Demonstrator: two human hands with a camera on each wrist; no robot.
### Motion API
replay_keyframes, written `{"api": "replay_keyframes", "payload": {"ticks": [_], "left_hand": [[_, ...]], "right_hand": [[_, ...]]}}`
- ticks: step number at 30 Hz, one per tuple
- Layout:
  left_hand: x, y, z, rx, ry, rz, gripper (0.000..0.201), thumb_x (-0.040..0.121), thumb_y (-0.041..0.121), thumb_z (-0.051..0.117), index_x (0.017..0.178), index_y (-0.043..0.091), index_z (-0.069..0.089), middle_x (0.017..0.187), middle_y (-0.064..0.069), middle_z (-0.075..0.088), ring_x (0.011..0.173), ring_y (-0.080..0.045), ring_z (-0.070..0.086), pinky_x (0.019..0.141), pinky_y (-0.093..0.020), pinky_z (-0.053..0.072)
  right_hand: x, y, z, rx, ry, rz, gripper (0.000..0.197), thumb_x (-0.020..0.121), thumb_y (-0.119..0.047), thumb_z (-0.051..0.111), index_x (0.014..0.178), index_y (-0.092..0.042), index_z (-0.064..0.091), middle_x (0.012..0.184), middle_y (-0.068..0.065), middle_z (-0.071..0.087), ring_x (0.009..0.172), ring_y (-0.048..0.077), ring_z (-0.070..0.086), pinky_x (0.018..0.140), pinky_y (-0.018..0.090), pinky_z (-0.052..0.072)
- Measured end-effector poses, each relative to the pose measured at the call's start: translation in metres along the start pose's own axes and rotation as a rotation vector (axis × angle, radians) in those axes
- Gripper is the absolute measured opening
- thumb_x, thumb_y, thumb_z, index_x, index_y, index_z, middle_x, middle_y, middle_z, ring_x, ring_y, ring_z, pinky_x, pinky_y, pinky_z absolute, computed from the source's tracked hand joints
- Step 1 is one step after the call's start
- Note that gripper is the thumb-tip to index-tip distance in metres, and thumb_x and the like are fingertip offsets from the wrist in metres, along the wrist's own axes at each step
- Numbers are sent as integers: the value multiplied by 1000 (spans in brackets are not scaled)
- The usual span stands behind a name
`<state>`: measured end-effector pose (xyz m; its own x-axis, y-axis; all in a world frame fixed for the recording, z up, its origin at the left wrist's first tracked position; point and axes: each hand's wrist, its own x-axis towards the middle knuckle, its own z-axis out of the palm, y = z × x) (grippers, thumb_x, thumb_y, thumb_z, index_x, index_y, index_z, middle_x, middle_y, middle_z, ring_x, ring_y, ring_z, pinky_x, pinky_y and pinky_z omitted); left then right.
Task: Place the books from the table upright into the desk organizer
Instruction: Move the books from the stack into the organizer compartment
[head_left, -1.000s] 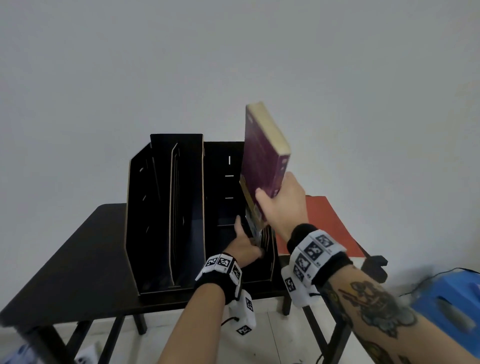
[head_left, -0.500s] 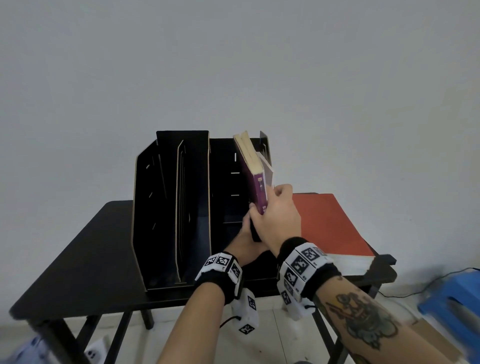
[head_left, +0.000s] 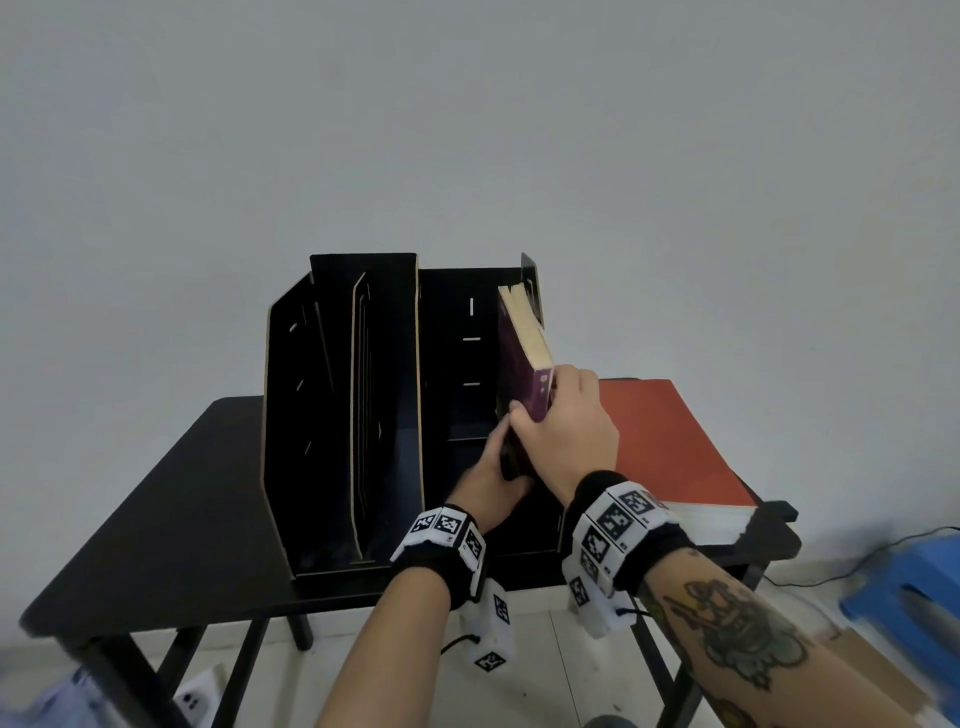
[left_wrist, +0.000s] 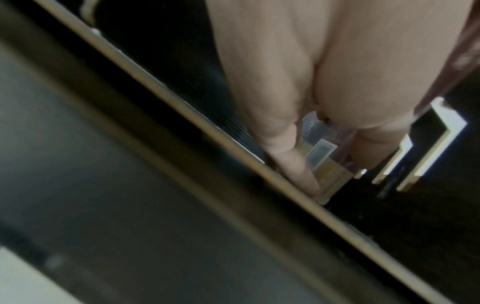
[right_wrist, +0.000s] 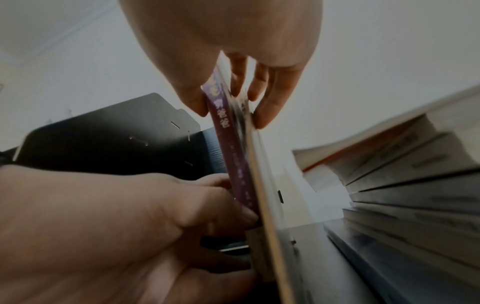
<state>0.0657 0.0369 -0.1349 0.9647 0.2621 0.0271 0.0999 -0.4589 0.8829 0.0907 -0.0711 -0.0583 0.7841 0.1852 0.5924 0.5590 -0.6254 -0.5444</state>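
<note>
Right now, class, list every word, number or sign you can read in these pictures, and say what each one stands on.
"爸爸": on the spine of the purple paperback book, pinched by the right hand; the smaller print below it is too blurred to read.
Printing on the spines of the stacked books beside the black desk organizer: too blurred to read.
Black-and-white square markers on the wristbands: patterns, no words.
The left hand covers no readable text.
</note>
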Motion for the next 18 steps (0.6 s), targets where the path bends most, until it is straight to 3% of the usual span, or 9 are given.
{"api": "replay_keyframes", "payload": {"ticks": [3,6,10,15,18], "left_hand": [[0,1,0,31,16,-20,84,88,24,62,145,60,12,128,-3,66,103,-24,69,92,-42,55],[0,-2,-1,90,23,-39,81,95,17,57,150,55,10,134,-5,61,101,-23,68,85,-33,57],[-1,-3,2,125,22,-63,80,98,20,55,150,54,4,135,-11,60,103,-24,68,88,-39,58],[0,1,3,187,37,-79,81,97,33,56,153,48,-1,141,-12,56,112,-28,65,96,-34,51],[4,1,6,215,41,-93,79,100,30,52,154,46,-2,131,-16,62,102,-27,67,87,-31,52]], "right_hand": [[0,4,-3,38,-54,34,26,82,-29,60,104,-21,49,106,-4,49,80,16,55,66,29,44],[-4,9,-5,41,-91,37,17,83,-17,57,98,-19,49,102,-2,51,77,20,56,66,31,43],[-7,14,-4,28,-104,16,17,84,-7,54,97,-18,48,102,-1,52,73,21,54,63,29,39],[-7,16,-7,10,-122,-21,18,85,-5,53,99,-17,50,103,0,52,74,22,55,63,30,40],[-7,17,-9,15,-145,-30,18,86,-6,52,101,-16,50,104,0,52,75,22,55,65,30,40]]}}
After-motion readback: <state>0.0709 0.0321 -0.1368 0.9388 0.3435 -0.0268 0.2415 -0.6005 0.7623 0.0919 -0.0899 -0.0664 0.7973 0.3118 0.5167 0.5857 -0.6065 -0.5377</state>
